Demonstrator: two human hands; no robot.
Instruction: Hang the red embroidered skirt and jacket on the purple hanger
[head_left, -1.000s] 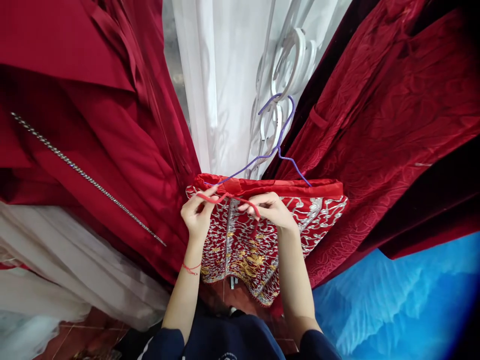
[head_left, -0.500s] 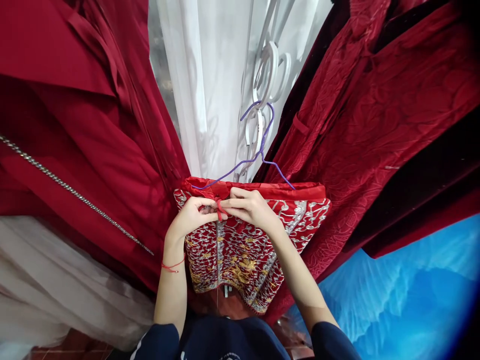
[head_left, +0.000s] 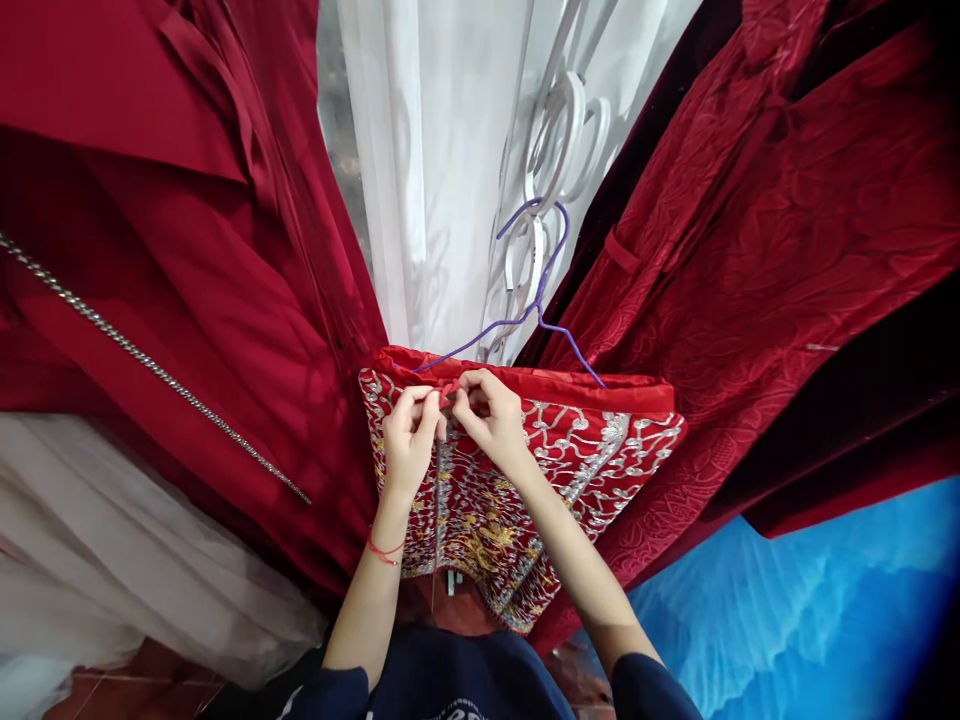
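Left hand (head_left: pixel 409 432) and right hand (head_left: pixel 491 420) pinching a red tie (head_left: pixel 450 390) at the waistband of an embroidered red garment (head_left: pixel 570 450), hung on a purple hanger (head_left: pixel 536 300) between dark red dresses (head_left: pixel 750 250).

Both arms reach forward, left hand (head_left: pixel 409 437) and right hand (head_left: pixel 491 418) meeting fingertip-to-fingertip, each grip pinched.

The embroidered red garment (head_left: pixel 525 470) is carried by a purple wire hanger (head_left: pixel 525 320), over which its plain red top edge is folded. The hanger's hook is caught on a white metal scroll grille (head_left: pixel 559 150). Reddish floor tiles (head_left: pixel 135 690) are seen below, with white tulle (head_left: pixel 112 560) reaching down to them.
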